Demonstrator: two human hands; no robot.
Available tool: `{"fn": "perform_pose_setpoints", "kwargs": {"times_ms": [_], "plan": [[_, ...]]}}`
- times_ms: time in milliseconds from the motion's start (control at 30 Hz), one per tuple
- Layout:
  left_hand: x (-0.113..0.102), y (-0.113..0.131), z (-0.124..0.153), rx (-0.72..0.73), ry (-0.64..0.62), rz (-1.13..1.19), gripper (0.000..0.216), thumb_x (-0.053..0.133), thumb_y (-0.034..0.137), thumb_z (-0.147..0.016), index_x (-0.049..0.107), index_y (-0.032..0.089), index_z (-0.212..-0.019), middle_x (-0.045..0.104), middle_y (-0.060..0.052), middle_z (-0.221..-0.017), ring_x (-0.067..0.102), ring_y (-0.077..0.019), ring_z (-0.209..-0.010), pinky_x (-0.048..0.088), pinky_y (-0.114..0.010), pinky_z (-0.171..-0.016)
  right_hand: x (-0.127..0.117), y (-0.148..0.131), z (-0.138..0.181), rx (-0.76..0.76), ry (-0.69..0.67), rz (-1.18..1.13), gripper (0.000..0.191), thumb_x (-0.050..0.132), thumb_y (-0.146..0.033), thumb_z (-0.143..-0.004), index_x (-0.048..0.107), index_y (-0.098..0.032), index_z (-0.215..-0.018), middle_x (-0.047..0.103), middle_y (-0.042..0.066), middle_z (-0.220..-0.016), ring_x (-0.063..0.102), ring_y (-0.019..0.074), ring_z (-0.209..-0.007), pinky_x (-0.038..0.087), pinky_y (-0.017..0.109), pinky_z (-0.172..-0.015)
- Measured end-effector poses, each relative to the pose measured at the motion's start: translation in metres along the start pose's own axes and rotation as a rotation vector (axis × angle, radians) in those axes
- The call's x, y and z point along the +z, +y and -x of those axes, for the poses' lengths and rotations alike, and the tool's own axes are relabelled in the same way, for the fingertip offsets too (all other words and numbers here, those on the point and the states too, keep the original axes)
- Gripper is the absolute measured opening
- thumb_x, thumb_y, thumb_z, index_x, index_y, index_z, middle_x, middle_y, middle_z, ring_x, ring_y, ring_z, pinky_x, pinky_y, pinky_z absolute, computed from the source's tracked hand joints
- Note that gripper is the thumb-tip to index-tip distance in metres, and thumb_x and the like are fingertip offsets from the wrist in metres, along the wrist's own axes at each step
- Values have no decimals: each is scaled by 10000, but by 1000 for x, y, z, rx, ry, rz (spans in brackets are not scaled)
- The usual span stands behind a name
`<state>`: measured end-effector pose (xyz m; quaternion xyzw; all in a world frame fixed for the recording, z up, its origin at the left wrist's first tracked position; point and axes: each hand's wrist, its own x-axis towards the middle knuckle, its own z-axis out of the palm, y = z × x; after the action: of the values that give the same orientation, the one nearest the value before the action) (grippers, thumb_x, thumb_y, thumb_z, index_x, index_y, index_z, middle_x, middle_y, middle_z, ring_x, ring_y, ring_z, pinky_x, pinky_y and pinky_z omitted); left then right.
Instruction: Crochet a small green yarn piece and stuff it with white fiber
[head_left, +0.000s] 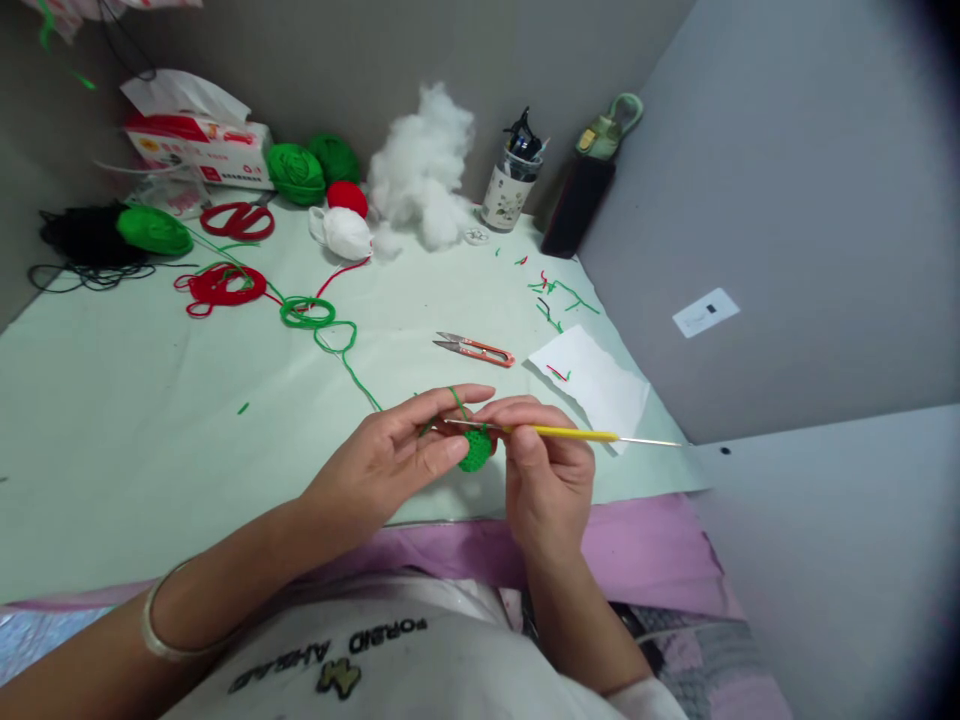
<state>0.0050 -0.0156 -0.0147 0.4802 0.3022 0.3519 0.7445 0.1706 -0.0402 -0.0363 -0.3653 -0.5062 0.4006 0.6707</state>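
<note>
Between my hands is a small green crochet piece point(475, 452), with a bit of red showing at its right side. My left hand point(397, 445) pinches its left edge between thumb and fingers. Green yarn point(362, 385) runs from the table up to this hand and over its raised index finger. My right hand point(551, 465) grips a crochet hook point(574, 433) by its yellow handle. The hook's thin metal tip lies at the top of the green piece, and its other metal end points right. A pair of orange thread snips point(476, 349) lies just beyond my hands.
Green and red yarn coils point(225, 285) lie at left, near red-handled scissors point(238, 221). Yarn balls point(296, 174), a tissue pack point(199, 150), white stuffing point(424, 170), a pen cup point(511, 190) and a dark bottle point(579, 205) line the back. White paper point(592, 385) and yarn scraps lie at right.
</note>
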Motion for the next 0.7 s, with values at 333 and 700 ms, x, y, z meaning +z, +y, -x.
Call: {"fn": "perform_pose_setpoints", "kwargs": {"times_ms": [333, 700], "plan": [[-3, -4, -2, 59, 68, -54, 683, 788, 239, -867, 531, 360, -1488, 600, 21, -970, 644, -154, -1052, 490, -318, -1057, -6, 1, -2, 63, -69, -37, 144, 644, -314, -982, 782, -275, -985, 762, 39, -942, 673, 176, -835, 518, 299, -668], [-2, 2, -1, 83, 98, -239, 615, 743, 216, -872, 541, 277, -1450, 606, 15, -909, 603, -149, -892, 489, -338, -963, -3, 0, -6, 160, -43, -149, 180, 643, -387, -976, 685, -234, -891, 763, 16, -858, 630, 119, -620, 541, 268, -608]]}}
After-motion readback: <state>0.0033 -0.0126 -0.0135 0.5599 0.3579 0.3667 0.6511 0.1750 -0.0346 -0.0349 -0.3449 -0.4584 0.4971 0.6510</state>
